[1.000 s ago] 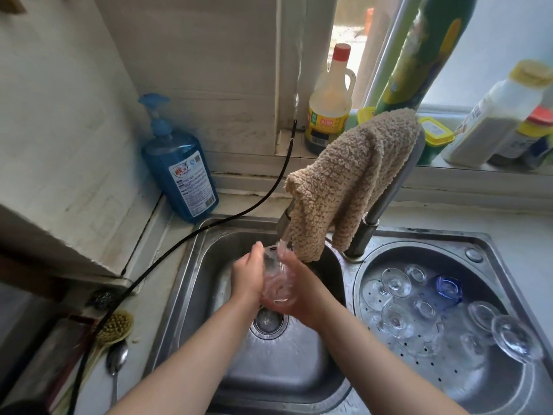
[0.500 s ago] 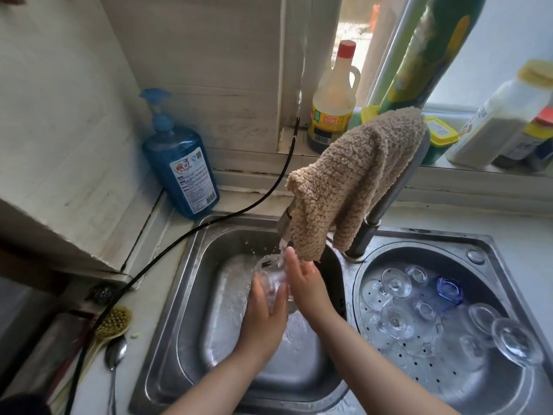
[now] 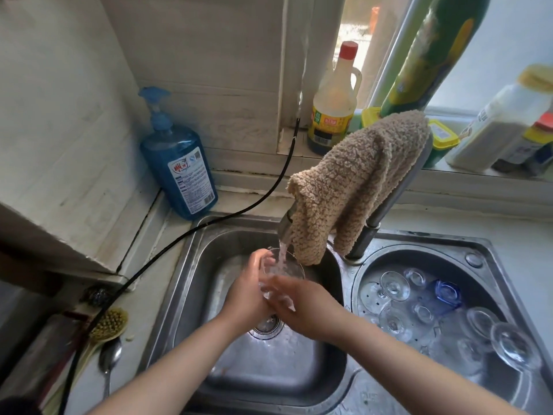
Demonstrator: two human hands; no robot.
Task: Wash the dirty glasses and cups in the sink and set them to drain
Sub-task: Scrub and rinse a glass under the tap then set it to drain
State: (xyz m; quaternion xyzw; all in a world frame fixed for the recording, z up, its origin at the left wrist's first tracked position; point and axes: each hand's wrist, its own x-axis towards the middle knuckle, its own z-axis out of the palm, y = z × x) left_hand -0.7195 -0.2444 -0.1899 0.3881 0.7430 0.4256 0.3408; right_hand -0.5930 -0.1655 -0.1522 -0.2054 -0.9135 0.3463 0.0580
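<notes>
A clear glass (image 3: 284, 269) sits mouth-up under the running tap (image 3: 285, 220), and water streams into it. My left hand (image 3: 250, 292) grips its left side. My right hand (image 3: 302, 304) wraps around its lower right side. Both hands are over the left steel sink basin (image 3: 191, 283), above the drain (image 3: 266, 323). In the round right basin (image 3: 475, 262) lie several washed clear glasses (image 3: 395, 286), most upside down, and one blue glass (image 3: 447, 293).
A beige cloth (image 3: 356, 181) hangs over the tap's neck. A blue soap pump bottle (image 3: 179, 163) stands at the back left beside a black cable (image 3: 233, 214). Bottles (image 3: 335, 106) line the window sill. A brush (image 3: 107, 324) and spoon (image 3: 109, 359) lie left of the sink.
The glass has been turned mouth-up beneath the stream and fills with water. My right hand moved from beside the rim down to the glass's lower side; my left hand shifted up along its left.
</notes>
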